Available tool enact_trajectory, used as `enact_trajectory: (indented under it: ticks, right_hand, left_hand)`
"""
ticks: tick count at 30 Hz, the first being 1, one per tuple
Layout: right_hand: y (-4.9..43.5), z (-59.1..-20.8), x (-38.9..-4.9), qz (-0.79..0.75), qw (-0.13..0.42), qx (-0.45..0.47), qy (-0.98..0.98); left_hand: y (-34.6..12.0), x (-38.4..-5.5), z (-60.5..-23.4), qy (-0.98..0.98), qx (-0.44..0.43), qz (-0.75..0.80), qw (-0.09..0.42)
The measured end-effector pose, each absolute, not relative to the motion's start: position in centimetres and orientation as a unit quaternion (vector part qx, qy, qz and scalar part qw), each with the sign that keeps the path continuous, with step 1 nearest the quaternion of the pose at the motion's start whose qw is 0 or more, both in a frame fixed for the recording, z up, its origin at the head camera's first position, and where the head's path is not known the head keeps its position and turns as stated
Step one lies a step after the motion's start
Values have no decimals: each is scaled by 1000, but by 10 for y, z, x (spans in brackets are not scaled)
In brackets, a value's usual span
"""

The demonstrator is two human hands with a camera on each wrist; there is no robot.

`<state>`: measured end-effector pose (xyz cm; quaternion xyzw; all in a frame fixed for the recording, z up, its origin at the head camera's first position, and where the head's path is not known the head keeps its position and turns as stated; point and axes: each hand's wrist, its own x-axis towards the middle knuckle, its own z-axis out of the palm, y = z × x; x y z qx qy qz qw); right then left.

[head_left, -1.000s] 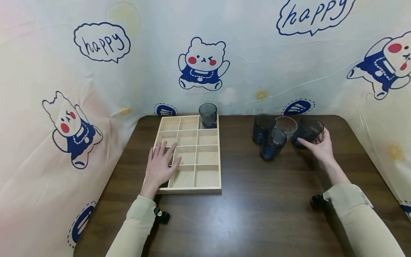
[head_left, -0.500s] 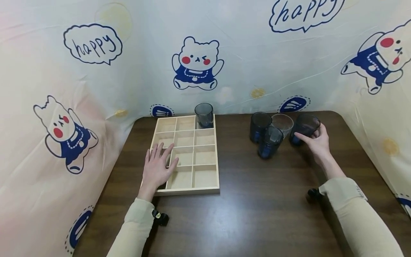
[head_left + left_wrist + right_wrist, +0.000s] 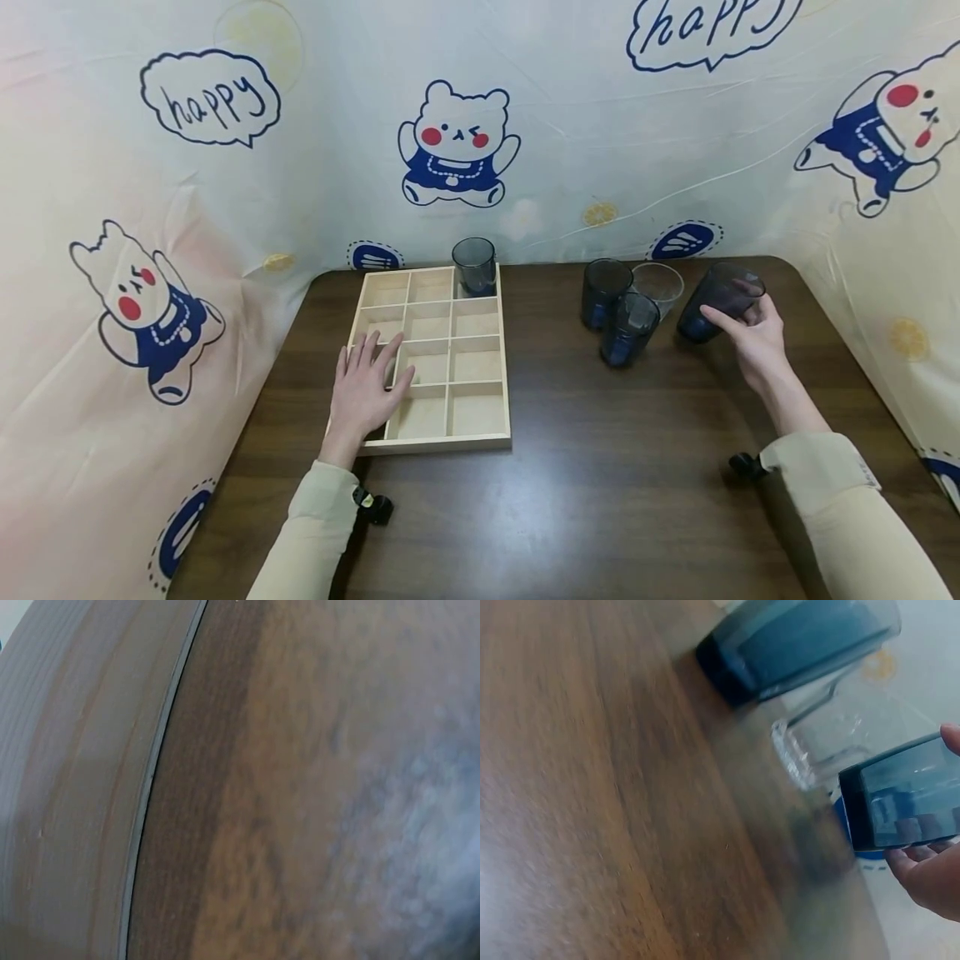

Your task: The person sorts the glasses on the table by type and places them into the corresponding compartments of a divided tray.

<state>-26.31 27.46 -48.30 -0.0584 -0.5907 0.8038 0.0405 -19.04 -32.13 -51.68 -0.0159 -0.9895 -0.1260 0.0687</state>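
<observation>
My right hand (image 3: 763, 354) grips a dark blue drinking glass (image 3: 711, 304) at the table's right side, thumb on the near side. The glass leans to the right in the head view; the right wrist view shows fingers around its wall. My left hand (image 3: 363, 393) lies with spread fingers on the left part of a wooden compartment box (image 3: 450, 444). One grey-blue glass (image 3: 474, 265) stands in the box's far right compartment. In the left wrist view only the box's side wall (image 3: 82, 787) and the table show; the hand itself is out of sight.
Left of the held glass stand two dark blue glasses (image 3: 606, 292) and a clear glass (image 3: 662, 282), close together. The brown table (image 3: 600, 483) reaches back to a printed cloth (image 3: 555, 150) with cartoon bears. Black wrist cameras (image 3: 375, 508) hang below both cuffs.
My right hand has moved a little right and tipped the dark blue glass, which stood nearly upright before. The left hand stays on the box. The head view has shifted slightly.
</observation>
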Motion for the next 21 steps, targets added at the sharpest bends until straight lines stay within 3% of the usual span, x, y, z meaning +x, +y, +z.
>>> enact_trajectory:
  ticks: [21]
  right_hand:
    - [263, -460, -215, 834, 4, -6, -552]
  left_hand:
    - [-320, -190, -516, -989, -16, -126, 69]
